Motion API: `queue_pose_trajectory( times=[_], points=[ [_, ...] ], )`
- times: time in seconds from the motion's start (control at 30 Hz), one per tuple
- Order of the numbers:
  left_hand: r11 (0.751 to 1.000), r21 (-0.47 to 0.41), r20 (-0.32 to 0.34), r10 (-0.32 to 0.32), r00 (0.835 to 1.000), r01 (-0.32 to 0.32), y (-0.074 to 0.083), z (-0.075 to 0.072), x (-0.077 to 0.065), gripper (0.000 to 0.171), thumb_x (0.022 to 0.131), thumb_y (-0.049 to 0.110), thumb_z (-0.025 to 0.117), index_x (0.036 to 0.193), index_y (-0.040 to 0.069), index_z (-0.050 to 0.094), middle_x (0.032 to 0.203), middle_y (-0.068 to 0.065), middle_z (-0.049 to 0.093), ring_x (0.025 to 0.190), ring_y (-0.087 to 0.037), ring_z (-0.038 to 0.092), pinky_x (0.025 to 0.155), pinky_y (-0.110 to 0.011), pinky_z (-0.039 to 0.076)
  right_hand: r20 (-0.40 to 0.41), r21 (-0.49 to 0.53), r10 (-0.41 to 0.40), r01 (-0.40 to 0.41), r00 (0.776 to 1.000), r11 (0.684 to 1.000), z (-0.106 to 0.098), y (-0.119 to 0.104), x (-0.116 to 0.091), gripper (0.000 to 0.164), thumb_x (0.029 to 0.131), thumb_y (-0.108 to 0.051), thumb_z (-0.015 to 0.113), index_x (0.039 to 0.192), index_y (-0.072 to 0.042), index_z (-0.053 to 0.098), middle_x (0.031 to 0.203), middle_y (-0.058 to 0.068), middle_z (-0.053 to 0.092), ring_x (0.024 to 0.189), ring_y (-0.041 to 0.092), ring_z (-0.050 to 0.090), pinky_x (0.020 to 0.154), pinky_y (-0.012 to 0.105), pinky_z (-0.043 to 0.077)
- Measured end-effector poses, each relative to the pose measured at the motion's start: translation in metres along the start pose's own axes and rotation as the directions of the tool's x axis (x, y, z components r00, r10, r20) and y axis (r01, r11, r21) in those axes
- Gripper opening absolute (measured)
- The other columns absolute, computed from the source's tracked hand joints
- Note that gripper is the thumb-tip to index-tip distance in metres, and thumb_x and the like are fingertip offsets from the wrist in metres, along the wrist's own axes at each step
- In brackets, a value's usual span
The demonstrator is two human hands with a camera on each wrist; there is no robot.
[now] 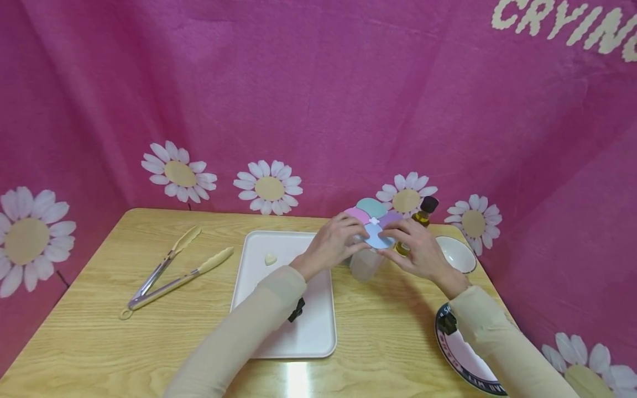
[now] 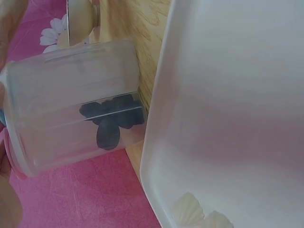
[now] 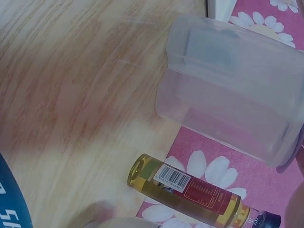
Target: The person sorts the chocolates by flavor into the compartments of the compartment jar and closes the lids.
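A translucent, divided plastic container (image 1: pixel 365 267) stands at the back of the table, right of the tray. Its flower-like lid (image 1: pixel 372 208) has green, pink, purple and blue petals. My left hand (image 1: pixel 334 241) grips the lid's left front edge with curled fingers. From the other side my right hand (image 1: pixel 422 249) grips it by the blue petal, thumb low at the rim. Several dark, flat oval pieces (image 2: pixel 114 114) lie at the bottom of one compartment in the left wrist view. The compartments facing the right wrist camera look mostly bare.
A white tray (image 1: pixel 318 337) holds pale shell-shaped pieces (image 2: pixel 188 209). Open-armed tongs (image 1: pixel 169 284) lie at the left. A bottle of yellow liquid (image 3: pixel 185 190) and a white bowl (image 1: pixel 457 255) stand at the right. A dark-rimmed plate (image 1: pixel 463 362) sits under the right forearm.
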State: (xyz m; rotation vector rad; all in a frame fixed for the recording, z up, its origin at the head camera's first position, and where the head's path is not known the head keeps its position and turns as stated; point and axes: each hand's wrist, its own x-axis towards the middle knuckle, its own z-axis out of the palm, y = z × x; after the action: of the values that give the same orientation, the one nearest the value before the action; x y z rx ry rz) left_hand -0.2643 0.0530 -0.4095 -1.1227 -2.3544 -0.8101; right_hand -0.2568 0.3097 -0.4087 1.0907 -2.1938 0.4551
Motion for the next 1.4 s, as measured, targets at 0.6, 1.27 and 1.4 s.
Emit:
queue_pose_trajectory(
  times=[0.6, 1.27, 1.4],
  points=[
    [0.985, -0.169, -0.067, -0.042, 0.997, 0.030, 0.002, -0.001, 0.012, 0.016, 0.097, 0.023, 0.076, 0.107, 0.010, 0.079, 0.108, -0.003, 0.076, 0.100, -0.019, 0.068, 0.088, -0.025, 0.059, -0.030, 0.133, 0.124, -0.120, 0.992, 0.984, -0.007, -0.002, 0.008, 0.025, 0.087, -0.011, 0.083, 0.111, -0.006, 0.077, 0.108, 0.011, 0.075, 0.077, 0.014, 0.062, 0.063, 0.025, 0.049],
    [0.937, -0.269, -0.056, -0.244, 0.968, 0.221, -0.002, -0.008, 0.023, 0.014, 0.102, 0.021, 0.071, 0.110, 0.010, 0.075, 0.105, -0.004, 0.075, 0.098, -0.029, 0.069, 0.085, -0.032, 0.054, -0.042, 0.395, 0.468, -0.416, 0.883, 0.819, -0.014, -0.003, 0.018, 0.017, 0.090, 0.003, 0.078, 0.107, -0.002, 0.077, 0.095, 0.016, 0.077, 0.077, 0.001, 0.070, 0.069, 0.014, 0.057],
    [0.935, -0.261, -0.062, -0.265, 0.962, 0.240, -0.001, -0.010, 0.025, 0.014, 0.102, 0.021, 0.071, 0.110, 0.010, 0.075, 0.105, -0.005, 0.074, 0.097, -0.027, 0.068, 0.085, -0.031, 0.054, -0.043, 0.380, 0.475, -0.426, 0.879, 0.821, -0.014, -0.001, 0.020, 0.016, 0.090, 0.002, 0.078, 0.105, -0.002, 0.077, 0.094, 0.015, 0.077, 0.074, 0.002, 0.069, 0.068, 0.012, 0.056]
  ],
)
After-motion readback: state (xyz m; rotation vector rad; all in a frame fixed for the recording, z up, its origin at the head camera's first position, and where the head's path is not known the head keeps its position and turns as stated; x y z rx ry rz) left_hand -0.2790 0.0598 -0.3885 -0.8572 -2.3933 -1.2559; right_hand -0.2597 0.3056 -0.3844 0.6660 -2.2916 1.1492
